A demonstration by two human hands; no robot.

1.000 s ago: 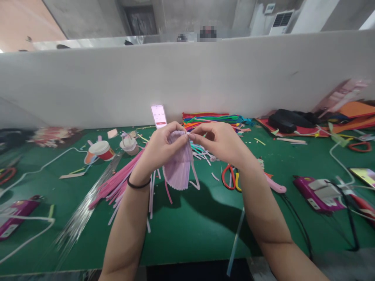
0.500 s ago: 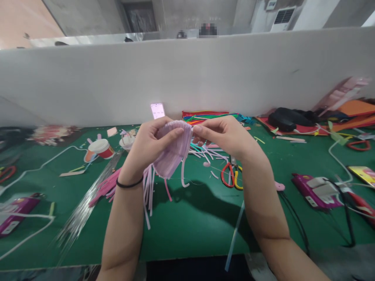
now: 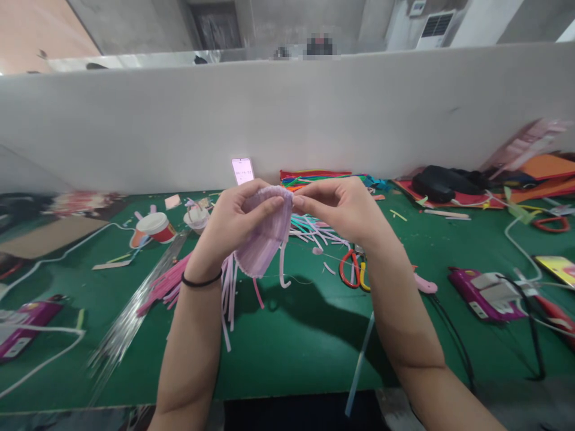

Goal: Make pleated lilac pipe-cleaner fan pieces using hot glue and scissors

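Observation:
My left hand (image 3: pixel 238 218) is closed around a lilac piece made of fuzzy pipe cleaners (image 3: pixel 263 242) laid side by side, with the thumb flat across its front. At the piece's upper right edge, the thumb and forefinger of my right hand (image 3: pixel 335 206) are pinched together. Exactly what lies between those fingertips is too small to make out, though they touch the edge. One loose lilac pipe cleaner (image 3: pixel 282 266) hangs from the piece and curls at its lower end. A thin wire trails across the table below it.
Pink pipe cleaners (image 3: pixel 166 284) and silver wires (image 3: pixel 130 326) lie left. Red-and-yellow scissors (image 3: pixel 349 269) lie near my right forearm. Behind my hands stand a lit phone (image 3: pixel 242 170) and coloured pipe cleaners (image 3: pixel 314 178). A lidded cup (image 3: pixel 157 227), cardboard (image 3: pixel 49 236) and a purple power strip (image 3: pixel 485 293) flank them.
My right fingertips have come slightly left, closer against the piece's edge. A brown cardboard sheet now lies at the far left. My left hand keeps its hold.

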